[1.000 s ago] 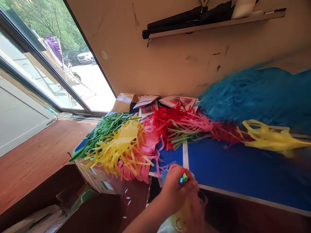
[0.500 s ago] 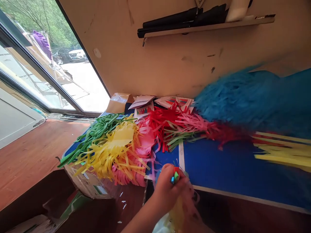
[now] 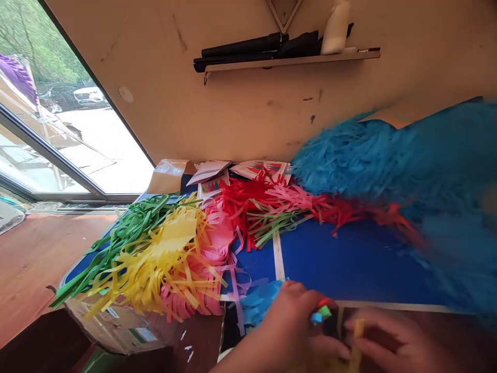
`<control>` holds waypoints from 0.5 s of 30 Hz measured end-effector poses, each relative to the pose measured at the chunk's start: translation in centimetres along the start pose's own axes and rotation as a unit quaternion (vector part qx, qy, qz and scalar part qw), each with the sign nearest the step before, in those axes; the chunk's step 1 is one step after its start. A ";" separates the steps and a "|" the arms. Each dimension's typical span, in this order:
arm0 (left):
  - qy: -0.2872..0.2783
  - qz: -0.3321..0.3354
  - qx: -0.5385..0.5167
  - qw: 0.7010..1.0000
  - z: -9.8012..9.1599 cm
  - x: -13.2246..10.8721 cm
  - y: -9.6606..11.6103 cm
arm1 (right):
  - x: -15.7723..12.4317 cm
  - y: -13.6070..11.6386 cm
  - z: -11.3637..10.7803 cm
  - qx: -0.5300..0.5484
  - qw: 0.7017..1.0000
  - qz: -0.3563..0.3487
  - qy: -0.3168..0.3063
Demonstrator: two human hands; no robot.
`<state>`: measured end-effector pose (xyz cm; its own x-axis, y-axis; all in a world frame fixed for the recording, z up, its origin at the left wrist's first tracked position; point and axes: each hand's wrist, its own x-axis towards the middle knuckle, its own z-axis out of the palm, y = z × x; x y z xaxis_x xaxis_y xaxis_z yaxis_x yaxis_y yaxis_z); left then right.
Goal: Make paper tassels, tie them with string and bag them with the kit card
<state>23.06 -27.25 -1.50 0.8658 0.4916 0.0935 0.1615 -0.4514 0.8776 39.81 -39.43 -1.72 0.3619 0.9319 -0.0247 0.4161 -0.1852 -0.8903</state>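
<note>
My left hand is closed around a small bundle of paper strips. Red, green and blue ends stick out past its thumb and fingers. Light blue paper fringe hangs behind that hand, over the front edge of the table. To its right, my right hand, blurred, pinches a yellow paper strip upright between thumb and fingers, close to the left fingertips. The lower parts of both hands run out of the picture.
On the blue table lie green fringe, yellow fringe, pink fringe, red fringe and a big blue fringe heap. A cardboard box stands lower left. A wall shelf hangs above.
Yellow strips at the right edge have left that spot. My right hand now shows at the lower right with a yellow strip. The left hand has shifted right and down; the view has turned.
</note>
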 end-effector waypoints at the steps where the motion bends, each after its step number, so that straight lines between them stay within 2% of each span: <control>1: -0.001 -0.004 -0.008 1.000 0.3 0.2 0.1 | 0.3 -0.8 0.6 0.010 0.999 -0.004 -0.034; 3: 0.011 -0.031 -0.044 0.998 0.8 0.4 0.3 | 0.9 -2.1 1.6 0.039 0.998 -0.019 -0.055; 6: 0.037 -0.084 -0.105 0.990 1.1 0.6 0.3 | 1.5 -2.6 3.0 0.101 0.993 -0.066 0.007; 8: 0.045 -0.104 -0.122 0.986 1.2 0.6 0.1 | 1.6 -2.0 3.9 0.134 0.988 -0.077 0.024; 12: 0.086 -0.118 -0.121 0.982 2.0 0.8 -0.5 | 1.6 -0.4 5.6 0.215 0.976 -0.010 0.044; 15: 0.120 -0.120 -0.094 0.981 2.4 0.9 -0.7 | 1.3 0.1 6.9 0.299 0.952 0.046 0.054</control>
<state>24.89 -28.27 -3.15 0.6742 0.7376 -0.0380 0.2377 -0.1680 0.9567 34.53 -36.12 -5.01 0.4701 0.8773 -0.0964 -0.1587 -0.0234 -0.9870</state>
